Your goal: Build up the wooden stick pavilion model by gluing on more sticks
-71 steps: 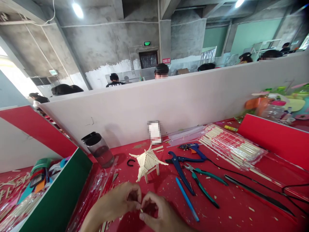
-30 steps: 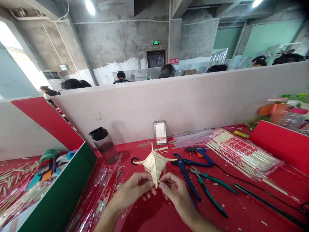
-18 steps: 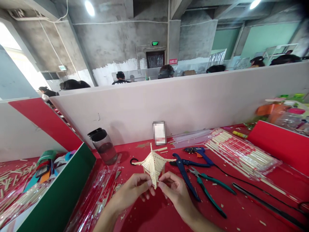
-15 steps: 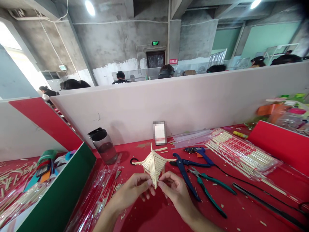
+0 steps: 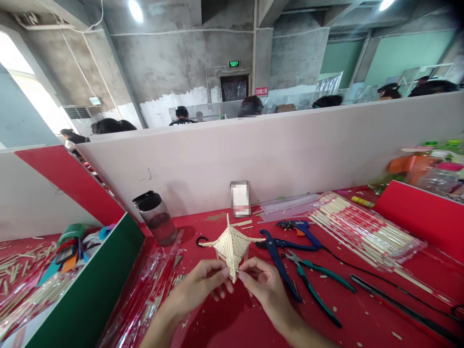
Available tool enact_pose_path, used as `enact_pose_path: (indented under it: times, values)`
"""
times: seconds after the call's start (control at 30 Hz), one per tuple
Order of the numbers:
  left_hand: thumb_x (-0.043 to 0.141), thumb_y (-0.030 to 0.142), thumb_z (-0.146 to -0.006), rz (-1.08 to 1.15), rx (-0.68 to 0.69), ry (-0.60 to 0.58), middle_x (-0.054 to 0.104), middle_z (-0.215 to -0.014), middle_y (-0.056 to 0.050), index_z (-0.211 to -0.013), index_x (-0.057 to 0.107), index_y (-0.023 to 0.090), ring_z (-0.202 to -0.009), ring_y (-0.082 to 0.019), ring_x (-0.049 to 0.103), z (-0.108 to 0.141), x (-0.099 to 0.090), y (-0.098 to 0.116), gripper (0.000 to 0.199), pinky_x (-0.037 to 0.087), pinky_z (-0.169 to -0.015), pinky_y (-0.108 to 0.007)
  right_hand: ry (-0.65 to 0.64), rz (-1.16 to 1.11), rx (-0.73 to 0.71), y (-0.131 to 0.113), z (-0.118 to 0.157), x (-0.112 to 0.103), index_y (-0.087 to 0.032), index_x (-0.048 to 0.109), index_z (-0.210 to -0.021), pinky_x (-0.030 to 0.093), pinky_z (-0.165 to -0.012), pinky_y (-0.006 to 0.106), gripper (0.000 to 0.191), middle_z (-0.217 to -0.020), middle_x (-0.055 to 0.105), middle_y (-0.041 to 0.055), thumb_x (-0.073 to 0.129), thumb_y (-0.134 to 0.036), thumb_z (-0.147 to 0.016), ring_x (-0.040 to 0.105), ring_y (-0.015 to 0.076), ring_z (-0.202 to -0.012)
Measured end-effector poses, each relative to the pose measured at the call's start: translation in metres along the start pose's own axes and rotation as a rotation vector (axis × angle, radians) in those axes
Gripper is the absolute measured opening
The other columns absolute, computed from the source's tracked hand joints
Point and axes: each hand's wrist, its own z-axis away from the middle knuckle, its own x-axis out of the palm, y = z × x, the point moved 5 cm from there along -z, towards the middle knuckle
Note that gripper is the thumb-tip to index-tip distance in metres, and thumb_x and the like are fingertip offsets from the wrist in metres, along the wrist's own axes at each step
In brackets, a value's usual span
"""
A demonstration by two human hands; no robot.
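Observation:
A small pavilion-like model made of pale wooden sticks sits before me, its pointed roof corners curving outward. My left hand pinches the near roof corner from the left, thumb and forefinger closed on it. From the other side, my right hand grips the same corner between thumb and forefinger. The lower part of the model is mostly hidden by the roof and my fingers. Just right of it lie blue-handled cutters and green-handled pliers.
A blue glue gun with a black cord lies behind the cutters. Packs of sticks lie at the right. A dark-lidded water bottle stands at the left, near a green divider. A white partition closes off the back.
Both hands keep their hold on the stick model, with hardly any movement. The whole view has shifted very slightly.

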Motion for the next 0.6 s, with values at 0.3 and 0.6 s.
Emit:
enact_pose_path:
  times: [0.3, 0.6]
  values:
    - [0.067, 0.061, -0.085, 0.001, 0.003, 0.012, 0.068, -0.075, -0.003, -0.084, 0.069, 0.015, -0.066, -0.014, 0.060, 0.0013, 0.0008, 0.0016, 0.047, 0.046, -0.064, -0.025, 0.007, -0.004, -0.013, 0.0025, -0.0007, -0.0007, -0.019, 0.066, -0.081, 0.039, -0.056, 0.025, 0.031, -0.070, 0.063, 0.0005, 0.077, -0.048, -0.078, 0.052, 0.0139, -0.060]
    - [0.065, 0.063, -0.086, 0.001, 0.007, -0.001, 0.068, -0.074, -0.003, -0.084, 0.069, 0.015, -0.066, -0.014, 0.060, -0.0004, 0.0002, 0.0001, 0.048, 0.045, -0.063, -0.025, -0.020, 0.015, -0.007, -0.0056, -0.0014, 0.0009, -0.020, 0.066, -0.077, 0.037, -0.053, 0.025, 0.032, -0.062, 0.056, -0.0025, 0.077, -0.050, -0.077, 0.046, 0.0120, -0.054]
